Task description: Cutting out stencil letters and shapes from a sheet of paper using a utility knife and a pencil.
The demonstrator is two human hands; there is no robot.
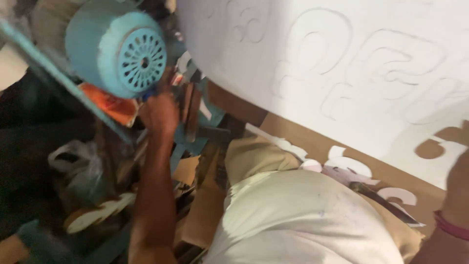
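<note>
My left hand [159, 115] reaches down to the left, just under a blue electric motor [117, 49] with a round slotted fan cover. Its fingers are blurred among tools and scraps, so I cannot tell what they touch. My right hand [461, 181] shows only at the right edge, with a pink band on the wrist. It rests by the edge of a large white sheet [342, 63] with letter shapes cut into it. Its fingers are out of frame. A dark blade [386, 203] lies on brown board [312, 144] next to my knee.
White cut-out pieces [349, 166] lie scattered on the brown board below the sheet. An orange item [110, 105] sits under the motor. A teal frame bar [58, 73] slants across the left. Plastic bags and clutter [78, 166] fill the lower left.
</note>
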